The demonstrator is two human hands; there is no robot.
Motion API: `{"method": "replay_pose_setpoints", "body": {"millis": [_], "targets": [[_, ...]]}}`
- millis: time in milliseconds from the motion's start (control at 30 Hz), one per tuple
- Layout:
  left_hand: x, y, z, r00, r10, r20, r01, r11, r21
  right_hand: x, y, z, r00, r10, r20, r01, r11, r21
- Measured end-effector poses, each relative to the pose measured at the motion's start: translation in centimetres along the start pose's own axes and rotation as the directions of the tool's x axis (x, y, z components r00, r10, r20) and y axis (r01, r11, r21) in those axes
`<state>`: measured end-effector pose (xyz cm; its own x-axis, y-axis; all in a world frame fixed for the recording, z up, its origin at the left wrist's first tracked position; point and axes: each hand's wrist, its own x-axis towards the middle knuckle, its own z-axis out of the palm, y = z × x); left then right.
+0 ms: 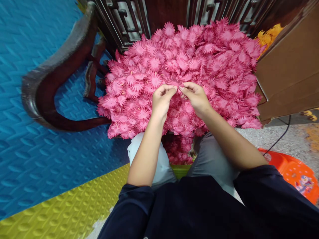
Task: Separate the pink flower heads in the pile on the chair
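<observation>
A large heap of pink artificial flower heads (154,63) spreads in front of me on a dark wooden seat. Over the middle of the heap, my left hand (161,98) and my right hand (195,96) meet with fingertips almost touching. Between them is one pink flower head (173,81), its petals fanned out on the far side of the fingers. My left thumb and index finger pinch its near edge. The right thumb and fingers also close on it from the other side. More pink flower heads (180,146) show lower down, between my knees.
A curved dark wooden armrest (67,39) stands at left over blue and yellow mats (15,99). At right are a cardboard box (289,73), yellow flowers (270,35), an orange plastic stool (296,172) and a black cable (279,137). Dark carved wood panels (166,13) rise behind the heap.
</observation>
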<state>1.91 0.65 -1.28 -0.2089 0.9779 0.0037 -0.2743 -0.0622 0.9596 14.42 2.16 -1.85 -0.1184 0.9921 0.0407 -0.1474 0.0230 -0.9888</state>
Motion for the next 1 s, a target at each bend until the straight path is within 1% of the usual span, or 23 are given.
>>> {"method": "replay_pose_setpoints", "body": {"millis": [67, 133, 233, 300, 367, 400, 433, 500, 567, 633, 733, 833, 900, 933, 967, 1000], "targets": [[0.0, 0.0, 0.0, 1.0, -0.019, -0.009, 0.018, 0.999, -0.035, -0.1, -0.1, 0.0, 0.999, 0.009, 0.032, -0.009, 1.0, 0.0], [0.1, 0.1, 0.0, 0.999, -0.031, -0.027, 0.029, 0.999, -0.046, -0.1, -0.2, 0.1, 0.998, -0.01, 0.059, 0.01, 1.0, -0.001], [0.2, 0.2, 0.2, 0.998, -0.042, -0.04, 0.042, 0.999, -0.001, -0.2, 0.0, 0.4, 0.996, -0.064, 0.06, 0.064, 0.998, 0.001], [0.2, 0.1, 0.3, 0.998, -0.038, -0.057, 0.041, 0.998, 0.047, -0.3, 0.0, 0.5, 0.996, -0.076, 0.054, 0.077, 0.997, -0.004], [0.2, -0.2, 0.2, 0.997, 0.02, -0.08, -0.011, 0.993, 0.116, -0.3, -0.1, 0.7, 0.996, -0.069, 0.057, 0.07, 0.997, -0.021], [0.2, -0.4, 0.1, 0.993, 0.082, -0.085, -0.067, 0.983, 0.17, -0.4, -0.2, 0.7, 0.996, -0.064, 0.056, 0.066, 0.997, -0.028], [0.2, -0.5, 0.0, 0.983, 0.162, -0.085, -0.139, 0.962, 0.235, -0.4, -0.2, 0.7, 0.997, -0.055, 0.052, 0.057, 0.998, -0.032], [0.2, -0.8, -0.3, 0.94, 0.329, -0.087, -0.278, 0.89, 0.362, -0.4, -0.2, 0.7, 1.0, -0.012, 0.026, 0.012, 1.0, -0.013], [0.2, -1.0, -0.7, 0.897, 0.429, -0.104, -0.348, 0.833, 0.431, -0.4, -0.1, 0.6, 0.998, 0.059, -0.006, -0.059, 0.998, 0.014], [0.3, -1.1, -1.0, 0.879, 0.461, -0.124, -0.367, 0.818, 0.442, -0.3, -0.1, 0.4, 0.995, 0.094, -0.028, -0.094, 0.996, 0.014], [0.3, -1.1, -0.9, 0.857, 0.491, -0.158, -0.382, 0.809, 0.446, -0.3, -0.1, 0.6, 0.997, 0.07, -0.042, -0.07, 0.997, -0.009], [0.2, -1.1, -0.2, 0.818, 0.535, -0.211, -0.394, 0.789, 0.471, -0.5, -0.1, 1.2, 0.998, 0.046, -0.043, -0.048, 0.998, -0.042], [0.3, -1.3, -0.2, 0.795, 0.558, -0.236, -0.395, 0.773, 0.497, -0.7, -0.1, 1.5, 0.998, 0.024, -0.063, -0.028, 0.997, -0.069], [0.5, -1.3, -0.6, 0.78, 0.57, -0.257, -0.392, 0.766, 0.509, -0.6, 0.0, 1.5, 0.996, 0.022, -0.088, -0.029, 0.997, -0.077], [0.8, -1.4, -1.4, 0.763, 0.581, -0.285, -0.387, 0.762, 0.519, -0.5, 0.1, 1.3, 0.99, 0.038, -0.134, -0.048, 0.996, -0.077], [1.3, -1.4, -2.6, 0.749, 0.587, -0.307, -0.378, 0.76, 0.529, -0.4, 0.1, 1.0, 0.978, 0.077, -0.195, -0.091, 0.994, -0.065]]}}
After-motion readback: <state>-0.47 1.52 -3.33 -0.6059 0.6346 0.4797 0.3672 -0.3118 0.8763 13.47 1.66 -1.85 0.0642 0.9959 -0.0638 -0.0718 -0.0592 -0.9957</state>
